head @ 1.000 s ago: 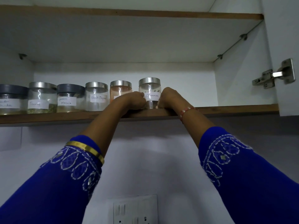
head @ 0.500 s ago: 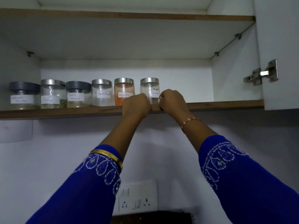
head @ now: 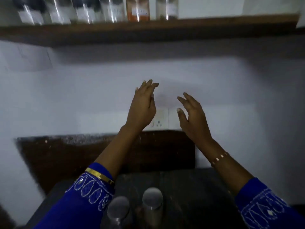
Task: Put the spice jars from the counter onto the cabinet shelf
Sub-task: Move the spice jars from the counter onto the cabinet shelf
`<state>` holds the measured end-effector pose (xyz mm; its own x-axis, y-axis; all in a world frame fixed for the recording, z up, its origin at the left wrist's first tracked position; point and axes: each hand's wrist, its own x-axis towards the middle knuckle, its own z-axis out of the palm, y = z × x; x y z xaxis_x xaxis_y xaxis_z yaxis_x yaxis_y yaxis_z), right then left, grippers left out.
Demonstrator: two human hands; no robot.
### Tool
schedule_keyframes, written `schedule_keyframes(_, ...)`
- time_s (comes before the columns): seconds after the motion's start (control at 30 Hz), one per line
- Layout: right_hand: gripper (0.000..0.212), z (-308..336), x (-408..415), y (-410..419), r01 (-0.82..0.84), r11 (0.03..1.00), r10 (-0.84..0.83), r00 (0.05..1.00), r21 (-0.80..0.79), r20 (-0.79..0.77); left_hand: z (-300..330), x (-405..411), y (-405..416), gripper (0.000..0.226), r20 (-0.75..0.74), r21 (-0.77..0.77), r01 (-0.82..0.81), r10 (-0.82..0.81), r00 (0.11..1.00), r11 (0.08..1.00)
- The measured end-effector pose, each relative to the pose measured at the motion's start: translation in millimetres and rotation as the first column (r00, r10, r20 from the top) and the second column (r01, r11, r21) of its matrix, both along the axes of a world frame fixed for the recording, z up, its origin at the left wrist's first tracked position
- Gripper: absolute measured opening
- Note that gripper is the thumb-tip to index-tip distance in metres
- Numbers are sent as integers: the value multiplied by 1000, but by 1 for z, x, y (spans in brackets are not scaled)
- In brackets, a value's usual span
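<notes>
Wooden shelf edge (head: 148,28) runs above, blurred spice jars (head: 138,10) lined along it. Both my left hand (head: 142,107) and right hand (head: 193,119) hang spread and empty before bare wall. Two more jars (head: 151,199), seemingly metal-lidded, stand on the dark counter (head: 189,187) below.

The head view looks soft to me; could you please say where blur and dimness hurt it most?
Head view: the row of clear spice jars on the brown wooden shelf is streaked, labels unreadable; the two silver-lidded jars on the dark counter are dim and soft.
</notes>
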<state>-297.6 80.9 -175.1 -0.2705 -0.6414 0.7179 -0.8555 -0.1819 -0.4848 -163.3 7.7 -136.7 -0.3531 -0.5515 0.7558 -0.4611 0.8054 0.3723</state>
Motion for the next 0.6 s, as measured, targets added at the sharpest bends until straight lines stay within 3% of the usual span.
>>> schedule_keyframes(0.3, 44, -162, 46, 33, -85, 910, -1, 978, 405, 207, -164, 44, 28, 38, -95, 389, 104, -72, 993, 915)
schedule_keyframes(0.43, 53, -213, 69, 29, -154, 777, 31, 978, 610, 208, -218, 53, 34, 38, -169, 643, 113, -4, 986, 757)
schedule_keyframes(0.6, 74, -239, 89, 11, -171, 607, 50, 983, 776, 178, -255, 63, 34, 40, -138, 865, 78, 85, 987, 496)
